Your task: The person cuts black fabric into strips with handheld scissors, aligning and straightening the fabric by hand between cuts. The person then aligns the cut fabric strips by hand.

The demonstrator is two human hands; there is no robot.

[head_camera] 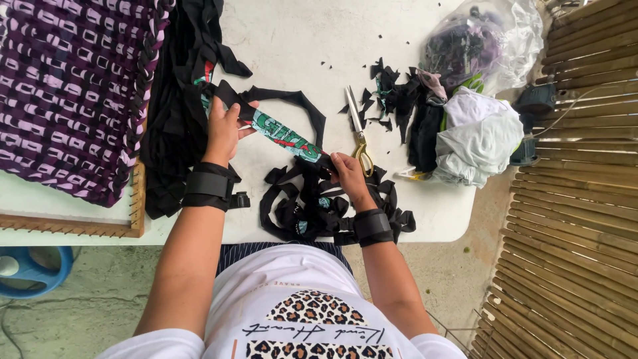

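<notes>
Nearest the lens, a white shirt (299,312) with a leopard-spot heart filled the bottom edge. Left of the scissors (359,136), a purple woven mat (66,86) on a wooden frame was cut off by the edge. The left hand (224,129) and right hand (345,174) each pinched an end of a black fabric strip (286,138) with a green-and-red print, its long axis slanting down to the right. Right of the scissors sat a clear bag (492,40), contents unclear.

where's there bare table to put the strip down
Bare patches: the white table top-centre, between the hanging black strips and the scrap heap; a smaller one inside the strip loop, left of the scissors. Crowded: the near edge's strip pile and the cloth bundles at right.
</notes>
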